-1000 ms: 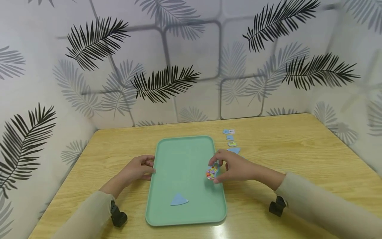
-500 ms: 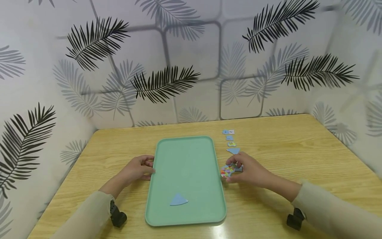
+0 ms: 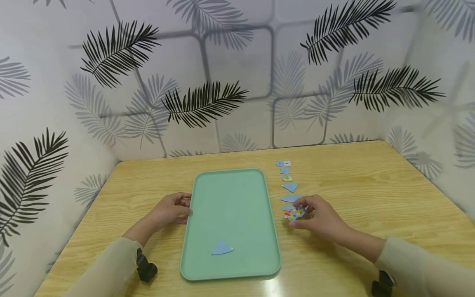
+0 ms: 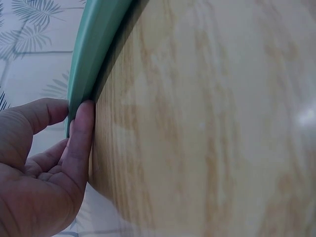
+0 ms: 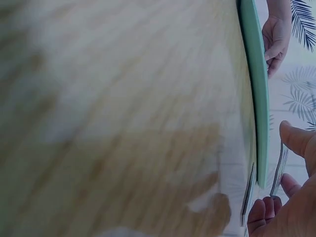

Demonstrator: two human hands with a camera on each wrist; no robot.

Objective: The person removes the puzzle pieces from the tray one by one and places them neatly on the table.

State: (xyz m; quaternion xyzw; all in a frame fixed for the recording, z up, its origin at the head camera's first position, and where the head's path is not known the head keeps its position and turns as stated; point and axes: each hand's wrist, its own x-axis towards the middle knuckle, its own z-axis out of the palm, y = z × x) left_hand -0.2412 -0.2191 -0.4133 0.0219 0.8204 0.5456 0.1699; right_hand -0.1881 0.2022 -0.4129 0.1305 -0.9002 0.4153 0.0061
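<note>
My left hand [image 3: 170, 209] pinches the left rim of a pale green tray [image 3: 230, 206]; in the left wrist view the thumb lies on one side of the tray edge [image 4: 94, 44] and a finger on the other. To the right of the tray, my right hand [image 3: 323, 218] holds a flat multicoloured puzzle piece [image 3: 293, 213] between thumb and fingers, seen edge-on as a thin puzzle piece [image 5: 279, 170] in the right wrist view. It hangs tilted close over the table, overlapping a blue piece [image 3: 288, 207]. One light blue fan-shaped piece [image 3: 222, 248] lies in the tray's near part.
Several flat pieces form a column on the wooden table [image 3: 352, 177] right of the tray: a pointed blue piece [image 3: 291, 198], a blue triangle [image 3: 290, 187], a yellow-green piece [image 3: 287, 178] and small blue ones farther back. A leaf-patterned wall [image 3: 241, 119] stands behind.
My right hand has carried the multicoloured puzzle piece from over the tray's right side out to the right, over the table by the column's near end. The left hand has stayed at the rim.
</note>
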